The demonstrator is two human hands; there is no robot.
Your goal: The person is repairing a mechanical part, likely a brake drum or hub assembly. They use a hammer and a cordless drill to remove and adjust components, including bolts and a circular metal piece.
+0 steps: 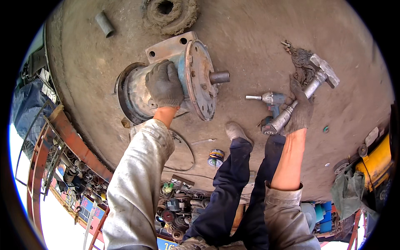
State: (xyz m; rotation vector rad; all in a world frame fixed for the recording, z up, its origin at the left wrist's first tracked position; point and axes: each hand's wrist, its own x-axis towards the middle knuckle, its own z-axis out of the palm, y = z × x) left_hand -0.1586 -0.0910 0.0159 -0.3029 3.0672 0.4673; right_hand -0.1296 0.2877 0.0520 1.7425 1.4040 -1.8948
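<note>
A worn electric motor (pixel 135 96) lies on its side on the dirt ground, with a round end flange (pixel 196 79) and a shaft (pixel 220 77) pointing right. My left hand (pixel 164 85), in a dark work glove, lies on top of the motor's casing with its fingers spread over the metal. At the right, my gloved right hand (pixel 301 110) is wrapped round the thick metal handle of a hammer (pixel 314 85), whose head points up and away from me. Just left of that hand is a cordless impact wrench (pixel 273 99), partly hidden behind the hammer handle.
A dirt-caked round part (pixel 171 16) and a short pipe (pixel 105 24) lie beyond the motor. A dark rag (pixel 303 62) is beside the hammer head. Near my feet stand a small can (pixel 216 157) and a looped cable (pixel 193 156). Piled machine parts (pixel 179 212) lie behind.
</note>
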